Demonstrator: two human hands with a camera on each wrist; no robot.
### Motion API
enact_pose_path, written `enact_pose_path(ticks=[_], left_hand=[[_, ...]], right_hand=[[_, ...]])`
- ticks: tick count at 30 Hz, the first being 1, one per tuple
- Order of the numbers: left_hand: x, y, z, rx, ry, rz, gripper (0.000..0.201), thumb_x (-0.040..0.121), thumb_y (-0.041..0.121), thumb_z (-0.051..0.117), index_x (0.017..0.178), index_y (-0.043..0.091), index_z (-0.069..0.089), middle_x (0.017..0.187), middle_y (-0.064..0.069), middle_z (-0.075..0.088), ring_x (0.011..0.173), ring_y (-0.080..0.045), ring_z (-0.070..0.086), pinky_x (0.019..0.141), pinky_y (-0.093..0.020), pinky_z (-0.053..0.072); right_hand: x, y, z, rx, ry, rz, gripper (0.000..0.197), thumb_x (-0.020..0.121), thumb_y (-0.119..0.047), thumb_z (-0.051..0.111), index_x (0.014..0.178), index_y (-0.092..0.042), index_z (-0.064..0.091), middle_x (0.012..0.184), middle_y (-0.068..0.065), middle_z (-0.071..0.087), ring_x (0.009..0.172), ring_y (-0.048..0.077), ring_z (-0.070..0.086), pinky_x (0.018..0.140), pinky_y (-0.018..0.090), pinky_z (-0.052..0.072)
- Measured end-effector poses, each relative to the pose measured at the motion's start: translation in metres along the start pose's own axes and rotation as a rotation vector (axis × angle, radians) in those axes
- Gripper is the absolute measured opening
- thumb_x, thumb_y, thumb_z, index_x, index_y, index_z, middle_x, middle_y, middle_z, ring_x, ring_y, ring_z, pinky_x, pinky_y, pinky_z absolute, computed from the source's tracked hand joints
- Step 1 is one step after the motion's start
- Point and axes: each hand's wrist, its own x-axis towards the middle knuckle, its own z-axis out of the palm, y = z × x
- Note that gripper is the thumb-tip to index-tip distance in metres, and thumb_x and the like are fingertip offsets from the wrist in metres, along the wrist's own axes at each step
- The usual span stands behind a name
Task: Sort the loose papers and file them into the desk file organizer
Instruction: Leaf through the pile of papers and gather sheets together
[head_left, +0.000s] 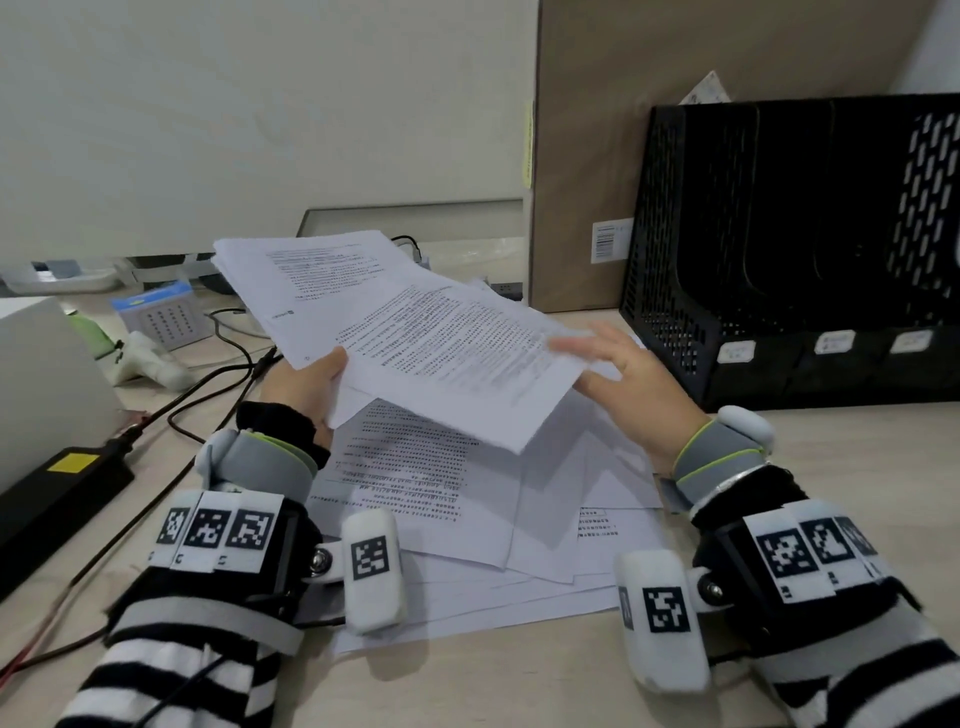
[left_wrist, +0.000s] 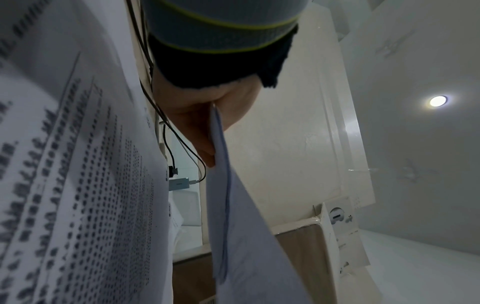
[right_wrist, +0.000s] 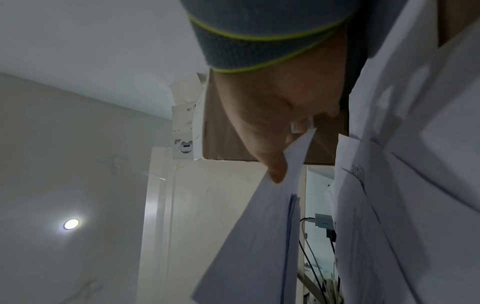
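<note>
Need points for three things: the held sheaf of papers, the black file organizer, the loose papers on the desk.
held sheaf of papers (head_left: 441, 332), head view, on the printed face of the top sheet.
black file organizer (head_left: 670, 249), head view, on its perforated left side wall.
loose papers on the desk (head_left: 415, 467), head view, on the printed sheet under the sheaf.

A sheaf of printed white papers (head_left: 415, 332) is lifted, fanned unevenly, over loose printed sheets (head_left: 467, 519) spread overlapping on the near desk. The black mesh file organizer (head_left: 779, 249) stands upright at far right, label tabs facing forward.
</note>
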Motion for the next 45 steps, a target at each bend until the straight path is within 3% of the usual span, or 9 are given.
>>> enact_pose_path(ticks=[4,8,12,18,23,28,32,40,45], left_hand=[[0.003,-0.002,-0.002,-0.026,0.072,0.043,0.022,0.09,0.019,0.062,0.112,0.015,0.061,0.11,-0.003,0.067,0.095,-0.025,0.065,0.093,-0.047,0.051],[0.003,-0.003,-0.005,-0.009,0.146,0.143,0.03,0.082,0.027,0.063,0.11,0.016,0.063,0.104,0.005,0.069,0.096,-0.02,0.067,0.093,-0.041,0.053],[0.004,-0.004,-0.002,-0.017,0.108,0.191,0.035,0.073,0.035,0.064,0.104,0.019,0.064,0.099,0.006,0.071,0.094,-0.02,0.069,0.092,-0.042,0.053],[-0.011,-0.001,0.013,-0.002,-0.083,0.112,0.035,0.097,0.027,0.052,0.13,0.014,0.053,0.12,-0.006,0.065,0.104,-0.029,0.065,0.093,-0.052,0.05],[-0.007,-0.002,0.01,0.116,-0.168,0.104,0.028,0.099,0.025,0.048,0.124,0.013,0.056,0.114,-0.005,0.064,0.083,-0.021,0.065,0.07,-0.035,0.057],[-0.004,0.0,0.002,0.123,-0.255,-0.02,0.032,0.099,0.014,0.048,0.129,0.003,0.051,0.093,-0.007,0.064,0.07,-0.02,0.064,0.047,-0.027,0.054],[-0.001,0.0,-0.002,0.132,-0.274,-0.053,0.032,0.098,0.008,0.048,0.128,0.001,0.051,0.091,-0.01,0.064,0.058,-0.019,0.067,0.042,-0.026,0.054],[-0.001,-0.001,0.004,0.08,-0.206,0.067,0.027,0.096,0.01,0.053,0.122,0.011,0.056,0.118,-0.015,0.064,0.085,-0.027,0.064,0.08,-0.043,0.052],[-0.011,-0.004,0.015,0.16,-0.348,0.092,0.025,0.098,0.014,0.05,0.122,0.009,0.055,0.106,-0.013,0.066,0.079,-0.022,0.065,0.063,-0.032,0.058]], right_hand=[[0.006,0.007,0.0,0.247,0.115,0.326,0.049,0.092,-0.041,0.056,0.133,-0.016,0.046,0.135,0.001,0.049,0.105,0.018,0.06,0.094,0.037,0.05],[0.003,-0.008,0.006,0.504,-0.171,0.458,0.062,0.094,-0.06,0.03,0.109,-0.009,0.061,0.098,0.01,0.074,0.083,0.022,0.073,0.06,0.027,0.058],[-0.003,-0.011,0.011,0.515,-0.278,0.343,0.026,0.096,-0.035,0.049,0.108,-0.016,0.062,0.09,0.005,0.074,0.07,0.015,0.071,0.057,0.022,0.056],[0.006,0.003,0.009,0.49,0.039,0.355,0.028,0.095,0.005,0.043,0.107,-0.015,0.059,0.1,0.002,0.068,0.075,0.013,0.064,0.054,0.021,0.054],[0.013,0.012,-0.016,0.459,0.208,0.408,0.041,0.091,0.01,0.033,0.106,-0.018,0.059,0.099,0.003,0.068,0.09,0.025,0.064,0.093,0.051,0.05],[0.013,0.017,-0.032,0.543,0.153,0.422,0.043,0.095,0.007,0.032,0.12,-0.016,0.058,0.113,0.007,0.066,0.1,0.024,0.065,0.081,0.038,0.055],[0.013,0.014,-0.031,0.629,0.344,0.392,0.025,0.097,-0.006,0.045,0.106,-0.017,0.065,0.09,0.001,0.067,0.065,0.01,0.057,0.041,0.016,0.039],[0.004,-0.004,-0.007,0.663,0.007,0.245,0.048,0.082,-0.035,0.066,0.127,-0.023,0.055,0.119,-0.006,0.067,0.092,0.014,0.07,0.052,0.016,0.05],[0.004,-0.007,0.003,0.539,0.031,0.257,0.026,0.097,-0.023,0.052,0.123,-0.022,0.053,0.115,-0.005,0.066,0.083,0.016,0.071,0.052,0.017,0.049]])
